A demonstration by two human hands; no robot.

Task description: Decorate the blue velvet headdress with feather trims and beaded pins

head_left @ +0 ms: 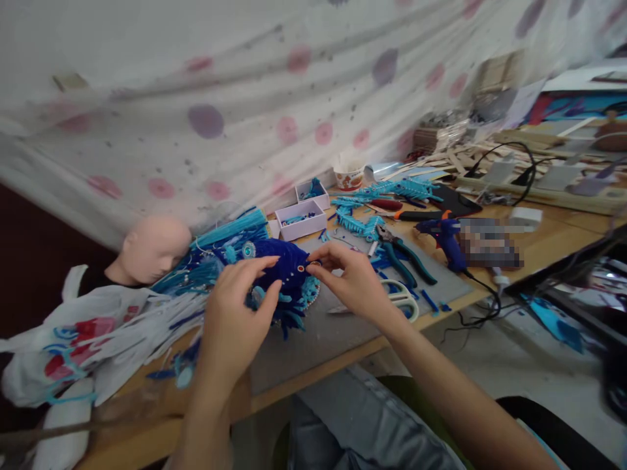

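Note:
A dark-blue decorated piece (281, 258) with light-blue trim, beads and small round ornaments lies on a grey mat (289, 352). My left hand (240, 307) is at its near-left side, thumb and index finger apart with nothing visible between them; whether they touch the piece I cannot tell. At the right end of the piece, the thumb and index finger of my right hand (347, 277) pinch a small round gem (314, 266). A red-centred ornament (300, 268) sits just left of those fingertips. White-handled scissors (404, 300) lie beneath my right wrist.
Pliers (401, 254) and a blue glue gun (445, 241) with a cable lie to the right. Behind are white boxes (300, 227), a paper cup (349, 175) and a turquoise fringed strip (360, 225). A mannequin head (154, 251) and plastic bag (44, 365) are at left.

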